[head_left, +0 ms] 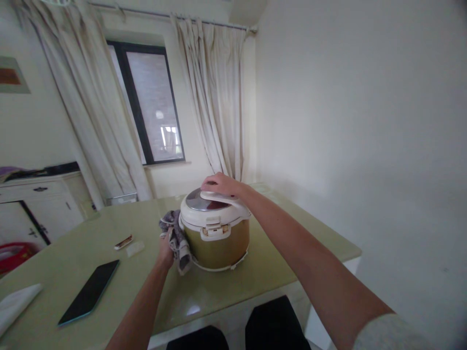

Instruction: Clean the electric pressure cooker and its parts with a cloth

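A rice cooker with a gold body and a white lid stands upright on the green table. Its lid is down, and a white handle arches over the silvery top. My right hand is closed around that handle at the far side of the lid. On the cooker's left side, my left hand grips a crumpled grey patterned cloth, which rests against the cooker's wall. Most of the left fingers are hidden behind the cloth.
A dark tablet lies on the table at the left, near a small brown-and-white object and a pale flat piece. Something white lies at the left edge. A wall rises to the right.
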